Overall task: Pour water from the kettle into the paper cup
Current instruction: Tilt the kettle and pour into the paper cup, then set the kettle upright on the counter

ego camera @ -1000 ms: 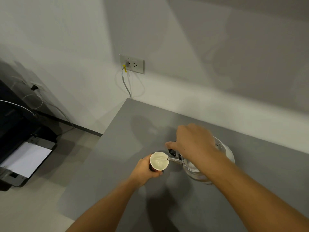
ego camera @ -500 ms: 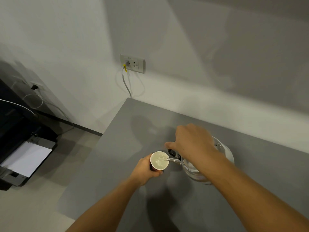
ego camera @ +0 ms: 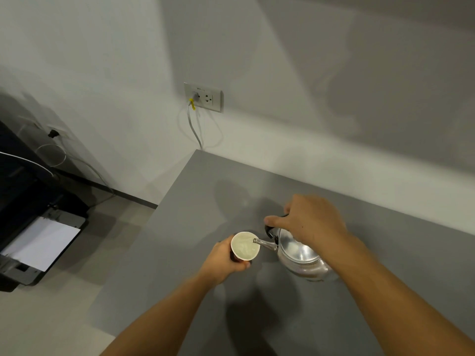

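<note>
A paper cup (ego camera: 244, 246) with a white inside and a dark outside stands on the grey table (ego camera: 195, 253). My left hand (ego camera: 223, 260) is wrapped around its side. To its right a shiny metal kettle (ego camera: 300, 255) is tilted, and its thin spout tip hangs over the cup's rim. My right hand (ego camera: 311, 222) grips the kettle's black handle from above. The cup's inside looks pale and wet; I cannot make out a stream.
The table's left edge (ego camera: 144, 235) drops to a light floor. A black printer with white paper (ego camera: 41, 242) stands at the left. A wall socket with a plugged cable (ego camera: 203, 97) is behind the table's far corner.
The kettle has tipped back toward upright, showing more of its lid. My right hand has risen a little on the handle. The cup and my left hand have stayed put.
</note>
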A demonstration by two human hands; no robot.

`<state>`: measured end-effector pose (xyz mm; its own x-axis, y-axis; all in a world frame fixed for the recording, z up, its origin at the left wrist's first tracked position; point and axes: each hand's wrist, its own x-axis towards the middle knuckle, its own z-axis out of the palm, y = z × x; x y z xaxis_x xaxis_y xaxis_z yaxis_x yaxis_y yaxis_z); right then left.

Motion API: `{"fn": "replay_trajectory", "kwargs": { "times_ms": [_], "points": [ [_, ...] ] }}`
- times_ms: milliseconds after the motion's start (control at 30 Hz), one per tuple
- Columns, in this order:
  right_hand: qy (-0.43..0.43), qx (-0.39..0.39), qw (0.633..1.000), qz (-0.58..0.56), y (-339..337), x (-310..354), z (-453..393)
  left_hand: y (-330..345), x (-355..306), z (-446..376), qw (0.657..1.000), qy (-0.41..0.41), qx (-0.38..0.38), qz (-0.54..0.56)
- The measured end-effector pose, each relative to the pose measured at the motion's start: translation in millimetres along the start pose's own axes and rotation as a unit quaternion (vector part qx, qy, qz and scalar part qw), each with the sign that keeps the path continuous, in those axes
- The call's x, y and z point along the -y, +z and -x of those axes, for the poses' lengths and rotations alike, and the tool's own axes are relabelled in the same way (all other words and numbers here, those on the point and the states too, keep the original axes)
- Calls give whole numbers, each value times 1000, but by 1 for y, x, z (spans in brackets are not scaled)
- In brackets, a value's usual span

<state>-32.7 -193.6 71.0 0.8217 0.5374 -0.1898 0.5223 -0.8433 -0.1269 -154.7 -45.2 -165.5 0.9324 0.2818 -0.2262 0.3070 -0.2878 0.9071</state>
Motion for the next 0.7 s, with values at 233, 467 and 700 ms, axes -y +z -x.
{"fn": "replay_trajectory", "kwargs": {
  "times_ms": [233,467,700],
  "points": [
    [35,38,993,-107,16,-40,0,2,5,-2,1000,-6,0,-2],
    [51,42,977,-200,30,-70,3,0,1,0,1000,-14,1,-7],
    [63,50,965,-248,37,-82,8,-1,-3,2,1000,-20,11,3]
  ]
}}
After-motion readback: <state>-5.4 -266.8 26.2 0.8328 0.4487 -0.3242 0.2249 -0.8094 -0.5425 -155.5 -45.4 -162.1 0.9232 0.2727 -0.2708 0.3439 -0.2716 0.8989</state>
